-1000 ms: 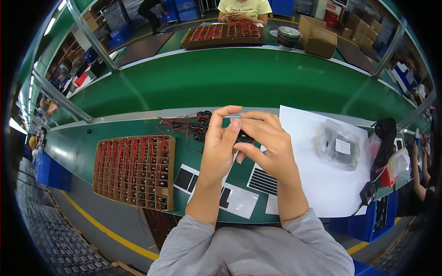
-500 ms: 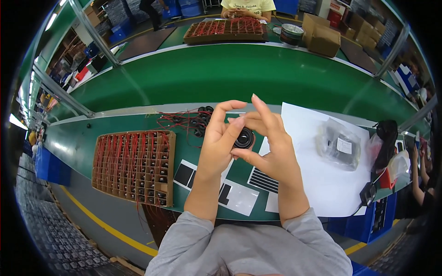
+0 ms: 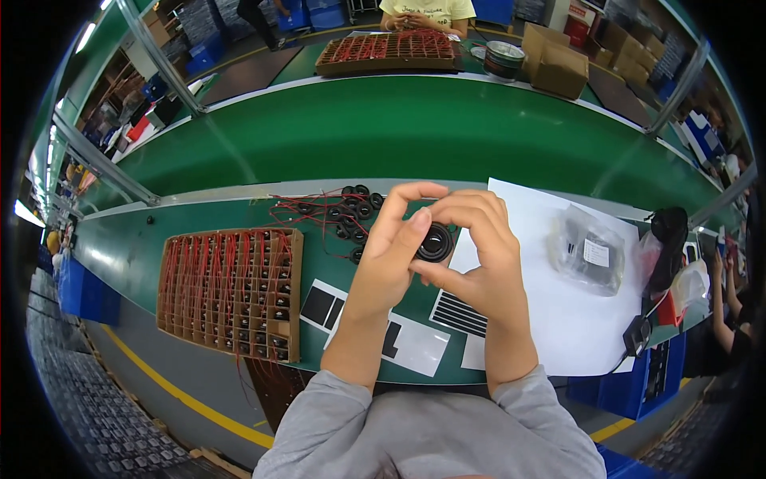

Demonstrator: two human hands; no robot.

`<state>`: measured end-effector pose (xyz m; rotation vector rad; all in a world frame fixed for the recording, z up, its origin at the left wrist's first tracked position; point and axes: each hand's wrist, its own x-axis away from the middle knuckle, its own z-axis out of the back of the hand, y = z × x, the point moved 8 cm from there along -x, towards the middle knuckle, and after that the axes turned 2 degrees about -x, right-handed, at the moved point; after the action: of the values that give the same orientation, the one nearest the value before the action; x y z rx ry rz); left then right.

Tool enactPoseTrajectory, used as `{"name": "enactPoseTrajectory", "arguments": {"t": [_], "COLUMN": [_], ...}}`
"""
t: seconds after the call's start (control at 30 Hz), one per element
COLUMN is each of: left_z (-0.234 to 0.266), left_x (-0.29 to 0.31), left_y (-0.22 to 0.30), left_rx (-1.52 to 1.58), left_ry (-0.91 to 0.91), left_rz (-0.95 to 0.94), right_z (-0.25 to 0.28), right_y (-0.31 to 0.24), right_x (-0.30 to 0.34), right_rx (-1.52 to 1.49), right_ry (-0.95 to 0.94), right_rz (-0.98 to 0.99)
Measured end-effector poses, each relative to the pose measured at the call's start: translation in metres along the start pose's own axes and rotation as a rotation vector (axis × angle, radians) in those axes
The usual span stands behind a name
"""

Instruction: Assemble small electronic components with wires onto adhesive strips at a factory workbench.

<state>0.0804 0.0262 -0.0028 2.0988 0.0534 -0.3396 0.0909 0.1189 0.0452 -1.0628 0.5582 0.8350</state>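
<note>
A small round black speaker (image 3: pixel 435 243) is held up between my two hands above the green bench, its ringed face toward me. My left hand (image 3: pixel 392 243) closes on its left side, thumb pointing up against it. With bent fingers along its top and the thumb below, my right hand (image 3: pixel 487 251) grips the other side. Behind my left hand lies a loose group of similar black speakers (image 3: pixel 349 214) with red wires. Beneath my forearms are sheets with black strips (image 3: pixel 460 313) and black cut pieces (image 3: pixel 321 306).
A cardboard divider tray (image 3: pixel 231 295) full of red-wired speakers sits at the left. White paper (image 3: pixel 550 319) covers the right side, bearing a clear plastic bag (image 3: pixel 589 251). A black cable (image 3: pixel 666 247) lies beyond it. Across the green belt (image 3: pixel 383 128), a person sits behind another tray (image 3: pixel 387 53).
Both hands have shifted slightly right and down with the speaker, whose face now shows more fully. My right fingers have curled down over its top.
</note>
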Motion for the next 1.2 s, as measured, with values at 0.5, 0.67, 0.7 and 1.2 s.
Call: {"name": "enactPoseTrajectory", "arguments": {"t": [0.5,0.67,0.7,1.2], "left_z": [0.003,0.005,0.006,-0.007], "left_x": [-0.005,0.000,0.002,0.002], "left_y": [0.003,-0.001,0.002,0.025], "left_rx": [-0.097,-0.114,-0.112,-0.551], "left_ry": [0.097,0.004,0.004,-0.160], "left_rz": [-0.055,0.031,0.030,-0.104], "right_z": [0.004,0.004,0.001,-0.007], "right_y": [0.000,-0.001,-0.001,0.008], "right_x": [0.000,0.002,0.003,0.001], "right_rx": [0.006,-0.002,-0.040,-0.174], "right_ry": [0.020,0.024,-0.027,-0.155], "right_rz": [-0.011,-0.044,-0.065,-0.087]}}
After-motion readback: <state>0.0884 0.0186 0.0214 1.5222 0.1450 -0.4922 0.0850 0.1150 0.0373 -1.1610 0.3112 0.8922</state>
